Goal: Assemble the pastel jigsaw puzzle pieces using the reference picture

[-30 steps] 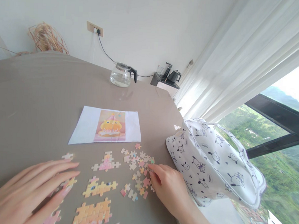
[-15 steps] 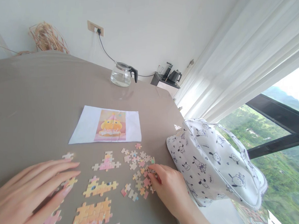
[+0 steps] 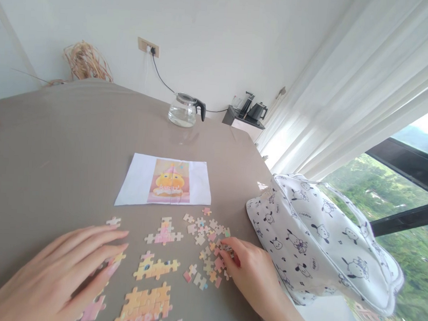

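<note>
My left hand (image 3: 70, 272) lies at the left with its fingers stretched out, over loose puzzle pieces (image 3: 93, 308) that it partly covers. At the right edge of a pile of puzzle pieces (image 3: 209, 263), my right hand (image 3: 252, 273) has its fingers curled, thumb and forefinger closing on a puzzle piece that they mostly hide. Between the hands are joined sections: a small pink one (image 3: 165, 231), a yellow strip with an eye (image 3: 155, 268), and a larger orange block (image 3: 145, 305). Behind them lies a paper sheet (image 3: 200, 181) with a printed yellow cartoon picture (image 3: 170, 182).
A white bag with cartoon dogs (image 3: 311, 236) stands at the right, close beside my right forearm. On the grey-brown table (image 3: 72, 141), a glass pot of water (image 3: 182, 112) sits far back. Beyond are a small stand with a kettle (image 3: 256, 112), curtains and a window.
The whole view has shifted, so things appear a little farther right. Both hands keep nearly the same places over the puzzle pieces.
</note>
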### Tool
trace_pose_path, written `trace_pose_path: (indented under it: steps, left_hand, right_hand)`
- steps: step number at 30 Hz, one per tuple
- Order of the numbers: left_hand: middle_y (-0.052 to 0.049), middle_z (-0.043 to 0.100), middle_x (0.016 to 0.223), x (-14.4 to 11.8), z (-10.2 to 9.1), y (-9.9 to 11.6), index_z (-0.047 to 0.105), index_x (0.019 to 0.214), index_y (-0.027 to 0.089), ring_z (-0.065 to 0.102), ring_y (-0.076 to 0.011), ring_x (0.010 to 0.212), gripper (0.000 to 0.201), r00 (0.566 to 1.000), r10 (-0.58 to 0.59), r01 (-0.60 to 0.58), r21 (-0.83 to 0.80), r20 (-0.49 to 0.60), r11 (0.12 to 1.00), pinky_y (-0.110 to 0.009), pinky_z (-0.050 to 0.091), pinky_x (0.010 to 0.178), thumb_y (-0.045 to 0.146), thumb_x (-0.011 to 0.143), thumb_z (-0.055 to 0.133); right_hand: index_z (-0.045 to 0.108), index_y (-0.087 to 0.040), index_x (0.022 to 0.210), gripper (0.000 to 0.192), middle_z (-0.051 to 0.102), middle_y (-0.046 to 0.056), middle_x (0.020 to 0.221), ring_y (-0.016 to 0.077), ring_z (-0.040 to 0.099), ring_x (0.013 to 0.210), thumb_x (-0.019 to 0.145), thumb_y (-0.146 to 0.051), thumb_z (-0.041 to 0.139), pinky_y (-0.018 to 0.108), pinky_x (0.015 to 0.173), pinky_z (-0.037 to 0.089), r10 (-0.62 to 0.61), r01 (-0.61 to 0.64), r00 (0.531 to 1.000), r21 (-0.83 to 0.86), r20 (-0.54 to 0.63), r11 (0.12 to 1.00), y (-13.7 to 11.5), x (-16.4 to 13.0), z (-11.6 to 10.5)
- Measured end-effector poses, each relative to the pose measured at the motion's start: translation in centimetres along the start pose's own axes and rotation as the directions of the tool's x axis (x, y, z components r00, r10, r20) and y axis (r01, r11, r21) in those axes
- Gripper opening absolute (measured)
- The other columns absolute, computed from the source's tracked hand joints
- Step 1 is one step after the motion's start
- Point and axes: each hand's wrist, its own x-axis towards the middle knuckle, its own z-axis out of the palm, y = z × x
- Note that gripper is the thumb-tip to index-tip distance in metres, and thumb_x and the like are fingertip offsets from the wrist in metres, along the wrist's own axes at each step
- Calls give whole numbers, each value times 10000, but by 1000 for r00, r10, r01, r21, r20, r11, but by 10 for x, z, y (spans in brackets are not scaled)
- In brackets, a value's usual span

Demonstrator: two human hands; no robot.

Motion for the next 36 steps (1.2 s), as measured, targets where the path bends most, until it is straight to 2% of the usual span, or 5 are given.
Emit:
trace_pose_path:
  steps: [3,12,26,32,36]
  left_hand:
    - [46,632,1290,4,-5,7,628,1148,343,521,-237,1259,290,1000,17,-17,-6,-3,1000,-419,385,1072,362,891,495]
    - [14,648,1241,14,-16,25,664,1098,282,525,-222,1204,283,997,-53,49,-72,-60,996,-389,360,1041,378,941,449]
    - [55,625,1253,9,-7,10,607,1093,349,531,-211,1200,219,999,-16,14,-36,-47,999,-393,361,1011,411,931,474]
    - [33,623,1244,6,-2,5,608,991,333,523,-226,1213,170,1000,-16,15,-26,-18,1000,-402,382,980,403,923,468]
    - [-6,637,1226,4,1,-1,615,951,308,566,-245,1170,158,998,5,-6,-11,-57,1000,-401,427,947,404,896,503]
  right_hand:
    - [690,-264,977,170,716,-33,722,183,649,631,912,-210,543,253,538,355,-8,8,1000,48,-4,999,0,0,1]
    - [673,-268,1004,199,730,-55,736,185,635,621,940,-208,495,262,572,380,29,-39,997,148,65,988,0,1,0]
    - [664,-274,1023,199,738,-59,753,188,639,628,959,-257,476,262,587,370,48,-60,995,151,83,987,0,1,1]
    - [672,-271,994,202,734,-65,732,185,632,627,953,-227,479,259,573,342,41,-53,996,153,78,987,-2,0,-1]
    - [678,-268,988,192,740,-66,737,182,634,627,940,-203,504,256,569,331,49,-60,996,164,71,985,-4,1,-3]
